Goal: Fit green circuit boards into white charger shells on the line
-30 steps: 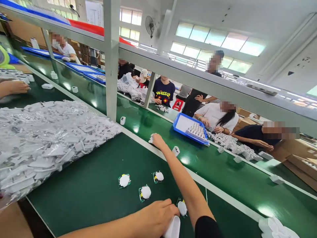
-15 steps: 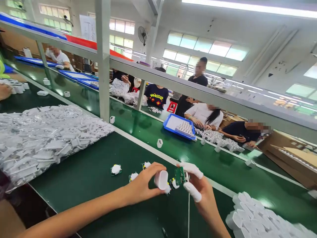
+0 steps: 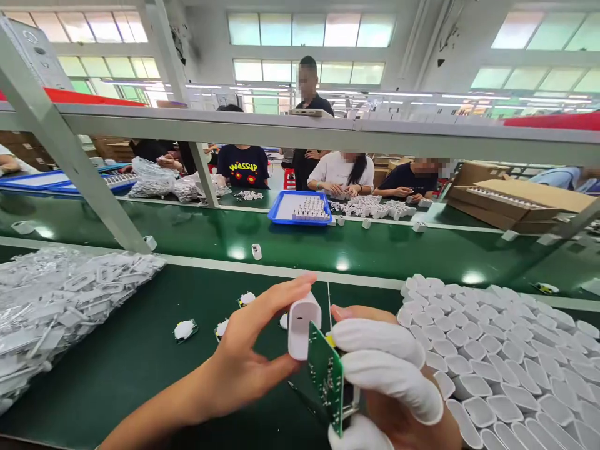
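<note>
My left hand (image 3: pixel 250 344) grips a hollow white housing (image 3: pixel 299 340) between thumb and fingers, its open end facing me and to the right. My right hand (image 3: pixel 389 375), with white covers on several fingers, pinches a green circuit board (image 3: pixel 325 375). The board's upper corner is at the mouth of the housing; whether they touch I cannot tell. On the dark green table (image 3: pixel 140 350) beyond my left hand lie several small boards with white round parts, one of them at the left (image 3: pixel 185 330). A thin dark tool (image 3: pixel 302 400) lies below my hands.
Plastic-wrapped white parts (image 3: pixel 60 300) are heaped at left. Rows of white housings (image 3: pixel 487 362) stand at right. Across runs a green conveyor (image 3: pixel 210 237) with a few white units. Beyond it are a blue tray (image 3: pixel 276 215), cardboard boxes (image 3: pixel 510 206) and several people. A metal frame (image 3: pixel 89 169) crosses above.
The view has turned right and levelled. The housing and the circuit board have come together from a gap apart, and my right hand is nearer the camera. More housings show at right.
</note>
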`<state>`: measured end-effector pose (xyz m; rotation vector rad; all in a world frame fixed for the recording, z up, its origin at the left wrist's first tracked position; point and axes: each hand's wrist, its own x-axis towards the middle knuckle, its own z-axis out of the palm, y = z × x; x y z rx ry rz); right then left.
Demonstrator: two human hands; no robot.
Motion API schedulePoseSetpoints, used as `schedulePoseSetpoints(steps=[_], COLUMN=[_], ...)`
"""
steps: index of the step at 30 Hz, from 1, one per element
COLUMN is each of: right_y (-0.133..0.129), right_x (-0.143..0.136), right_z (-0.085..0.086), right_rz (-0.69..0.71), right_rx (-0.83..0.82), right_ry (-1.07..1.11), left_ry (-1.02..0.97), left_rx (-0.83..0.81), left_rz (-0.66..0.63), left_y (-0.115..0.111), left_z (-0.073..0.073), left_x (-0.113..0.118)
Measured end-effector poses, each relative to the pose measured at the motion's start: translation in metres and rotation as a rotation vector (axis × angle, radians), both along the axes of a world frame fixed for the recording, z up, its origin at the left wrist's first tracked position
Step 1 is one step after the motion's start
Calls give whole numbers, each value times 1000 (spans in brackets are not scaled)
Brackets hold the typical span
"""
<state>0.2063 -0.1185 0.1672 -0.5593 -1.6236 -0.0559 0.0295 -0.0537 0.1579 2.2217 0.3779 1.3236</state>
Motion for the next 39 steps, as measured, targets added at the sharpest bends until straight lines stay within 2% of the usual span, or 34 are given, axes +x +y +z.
schedulePoseSetpoints(steps=[6,14,19,23,39], right_y=[6,7,12,15,16], right_x=[0,-2,-2,-5,-9], right_z=[-1,2,1,0,-3], right_rz=[-21,-80,-25,31,5], right_rx=[-27,-36,13,8,-20], right_ry=[-130,-212,-198,-147,-100], left_ry=[-7,-4,-6,3,12], left_rx=[107,158,171,150,55], left_rz=[20,27,58,69,87], left_y=[1,4,1,-1,0], left_z=[0,0,1,0,-1], left_x=[-4,-4,-4,-4,-4])
